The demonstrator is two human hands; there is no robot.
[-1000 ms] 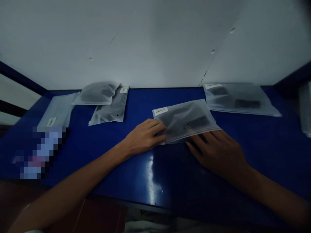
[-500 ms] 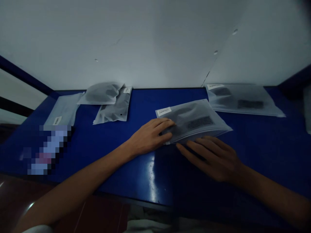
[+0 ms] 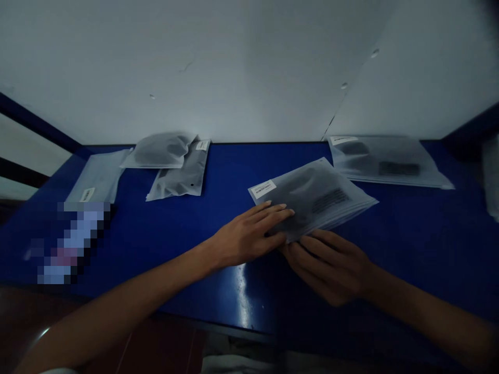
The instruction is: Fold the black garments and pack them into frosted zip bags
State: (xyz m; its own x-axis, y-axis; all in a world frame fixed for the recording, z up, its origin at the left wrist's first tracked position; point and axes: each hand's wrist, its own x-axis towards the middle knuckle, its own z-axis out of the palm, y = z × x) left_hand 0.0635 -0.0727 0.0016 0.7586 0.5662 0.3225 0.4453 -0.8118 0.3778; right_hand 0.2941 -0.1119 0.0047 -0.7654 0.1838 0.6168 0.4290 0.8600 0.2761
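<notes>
A frosted plastic zip bag lies at an angle on the blue table, with a white barcode label at its far left corner and a dark item showing through. My left hand rests over its left side, fingers stretched out on the plastic and thumb by the near corner. At that same near corner, my right hand has its thumb and fingers closed together on the bag's zip edge. The exact fingertip contact is partly hidden.
Another frosted bag lies at the back right against the white wall. Two overlapping bags, one puffed over a flatter one, lie back left. A paler bag is further left, beside a pixelated object.
My right hand has moved left and its fingers have closed at the bag's near corner. The bag has turned slightly, and my left hand has slid a little right and nearer.
</notes>
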